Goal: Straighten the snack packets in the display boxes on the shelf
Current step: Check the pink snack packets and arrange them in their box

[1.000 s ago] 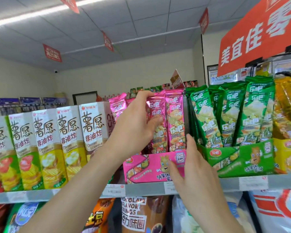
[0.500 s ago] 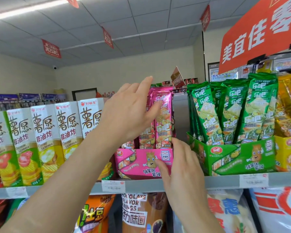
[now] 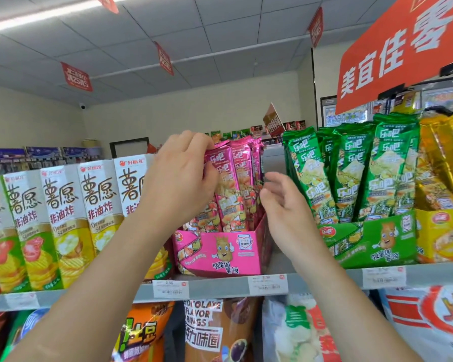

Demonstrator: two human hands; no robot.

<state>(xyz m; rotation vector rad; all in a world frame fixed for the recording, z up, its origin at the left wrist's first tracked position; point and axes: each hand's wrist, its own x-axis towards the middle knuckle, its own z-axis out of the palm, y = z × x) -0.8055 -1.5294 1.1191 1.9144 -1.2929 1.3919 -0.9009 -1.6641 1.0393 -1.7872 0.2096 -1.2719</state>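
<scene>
Tall pink snack packets [image 3: 236, 184] stand upright in a pink display box [image 3: 220, 253] on the grey shelf [image 3: 220, 284]. My left hand [image 3: 179, 178] grips the tops of the leftmost pink packets, fingers curled over their upper edge. My right hand [image 3: 280, 205] hovers just right of the packets, fingers spread and slightly bent, holding nothing. To the right, green snack packets [image 3: 351, 173] lean in a green display box [image 3: 372, 242]. Yellow packets [image 3: 442, 163] fill a yellow box [image 3: 442, 231] at the far right.
White-and-yellow chip cartons [image 3: 63, 220] line the shelf left of the pink box, partly behind my left arm. Price tags [image 3: 268, 284] hang on the shelf edge. Large snack bags [image 3: 220, 330] fill the shelf below. A red sign [image 3: 403, 45] hangs overhead at right.
The pink box has slid left, leaving a gap beside the green box. My right hand left the box front and rose beside the packets. My left hand closed on the packet tops.
</scene>
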